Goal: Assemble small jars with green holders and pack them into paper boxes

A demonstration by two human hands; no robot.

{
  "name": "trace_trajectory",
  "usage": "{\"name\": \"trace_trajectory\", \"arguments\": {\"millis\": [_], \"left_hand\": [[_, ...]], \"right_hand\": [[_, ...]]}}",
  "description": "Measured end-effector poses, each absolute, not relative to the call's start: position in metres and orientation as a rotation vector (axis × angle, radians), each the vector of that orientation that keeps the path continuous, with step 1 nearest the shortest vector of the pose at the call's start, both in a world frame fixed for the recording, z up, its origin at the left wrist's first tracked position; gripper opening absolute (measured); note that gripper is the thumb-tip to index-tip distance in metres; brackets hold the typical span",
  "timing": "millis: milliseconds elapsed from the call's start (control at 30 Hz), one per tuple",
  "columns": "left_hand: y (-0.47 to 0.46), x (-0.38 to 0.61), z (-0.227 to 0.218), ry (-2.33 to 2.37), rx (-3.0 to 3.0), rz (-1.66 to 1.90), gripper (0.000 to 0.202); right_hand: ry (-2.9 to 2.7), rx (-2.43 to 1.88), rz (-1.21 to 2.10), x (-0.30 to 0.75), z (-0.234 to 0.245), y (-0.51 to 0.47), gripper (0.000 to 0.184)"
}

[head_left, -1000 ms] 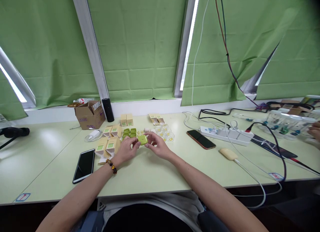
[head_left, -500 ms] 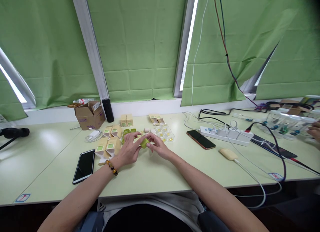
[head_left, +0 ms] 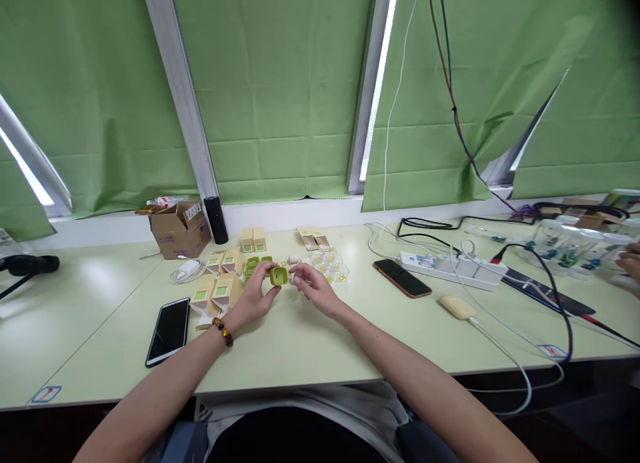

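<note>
My left hand grips a small green square plastic piece between thumb and fingers. Its hollow opening faces me, and something small and dark shows inside. Just to its right, my right hand hovers with loosely curled fingers apart, and I see nothing held there. Behind my left hand lie several similar green pieces, partly covered by it. Clear plastic pieces with yellow centres are grouped beyond my right hand. Folded cream boxes with green windows stand left of my left hand.
A white phone lies at left and a dark phone at right. A power strip with cables, a cream mouse-shaped device, a cardboard box and a black cylinder surround the work area. Another person's hand is at far right.
The green piece has gone from between both hands into my left hand alone, moved slightly left and turned so its hollow side shows. My right hand has come away from it.
</note>
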State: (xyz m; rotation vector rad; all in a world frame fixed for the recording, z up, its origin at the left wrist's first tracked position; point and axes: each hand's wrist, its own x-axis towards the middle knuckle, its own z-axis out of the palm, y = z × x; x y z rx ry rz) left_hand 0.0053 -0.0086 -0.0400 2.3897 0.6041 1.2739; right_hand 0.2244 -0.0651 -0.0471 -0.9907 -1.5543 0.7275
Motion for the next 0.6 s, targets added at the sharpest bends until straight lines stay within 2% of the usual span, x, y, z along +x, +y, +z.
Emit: {"name": "trace_trajectory", "arguments": {"millis": [233,367,600], "left_hand": [[0.008,0.01,-0.048,0.558,1.855,1.283,0.051],[0.011,0.009,-0.046,0.53,1.702,1.289,0.056],[0.018,0.008,-0.048,0.514,1.588,1.319,0.062]], "right_hand": [[-1.644,-1.254,0.282,0.228,-0.048,-0.065,0.01],[-1.812,-1.344,-0.077,0.23,-0.049,-0.063,0.014],[-2.092,-1.495,-0.351,0.22,-0.043,-0.047,0.019]]}}
